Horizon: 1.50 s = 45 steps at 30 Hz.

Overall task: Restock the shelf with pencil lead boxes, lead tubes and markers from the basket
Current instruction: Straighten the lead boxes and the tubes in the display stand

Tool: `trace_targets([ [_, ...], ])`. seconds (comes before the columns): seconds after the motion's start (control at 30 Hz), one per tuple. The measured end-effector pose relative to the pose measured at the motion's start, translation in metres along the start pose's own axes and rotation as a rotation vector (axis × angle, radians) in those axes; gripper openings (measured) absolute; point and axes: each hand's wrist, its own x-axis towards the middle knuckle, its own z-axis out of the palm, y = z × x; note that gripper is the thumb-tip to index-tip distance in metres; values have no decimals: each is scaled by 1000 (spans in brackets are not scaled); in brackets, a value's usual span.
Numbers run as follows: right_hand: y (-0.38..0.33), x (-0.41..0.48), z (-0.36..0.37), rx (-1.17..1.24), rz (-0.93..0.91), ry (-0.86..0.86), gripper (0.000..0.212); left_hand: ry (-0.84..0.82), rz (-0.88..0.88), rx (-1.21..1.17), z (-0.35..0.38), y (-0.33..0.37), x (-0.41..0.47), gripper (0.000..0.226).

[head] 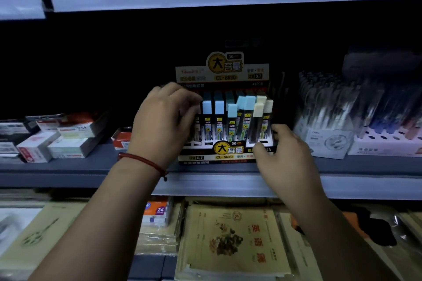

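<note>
- Head view, and both hands are on the stock: the display box (225, 154) of lead tubes (231, 121) sits at the front edge of the shelf (68, 171), between small boxes (68, 143) on one side and a pen stand (331, 125) on the other.
- Right hand (290, 157) grips the box's lower right corner, thumb on the front panel, fingers curled round the side.
- Left hand (159, 121) is at the left end of the rows, fingers curled in toward the tubes. It's blurred, so I can't tell whether it pinches one or only touches.
- Watch the risk: several tubes on the right lean and stand higher than their neighbours, so they look poorly seated. A nudge of the box could tip them out onto the notebooks (233, 235) below.
- Second risk: the box is right at the shelf lip, and a pull on that corner could drag it over.
- The look of them: slim dark tubes with pale blue caps, cream caps at the right, yellow labels, upright in slots. The box is black, orange and yellow.
- No basket in sight.
</note>
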Motion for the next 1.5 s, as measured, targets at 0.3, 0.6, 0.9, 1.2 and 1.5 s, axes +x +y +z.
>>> trace_targets([
  [0.3, -29, 1, -11, 185, -310, 492, 25, 26, -110, -358, -3, -5, 0, 12],
  [0.6, -91, 28, 3, 239, -552, 46, 24, 36, -304, -863, -2, -3, 1, 34],
  [0.9, -99, 46, 8, 299, -541, -89, 9, 141, -323, -1008, 5, -23, -21, 30],
  [1.2, -96, 54, 4, 315, -530, -123, 13, 46, -477, -912, 20, -36, -57, 32],
  [1.5, -96, 46, -9, 209, -560, -128, 17, -131, -629, -912, 20, -36, -61, 31],
])
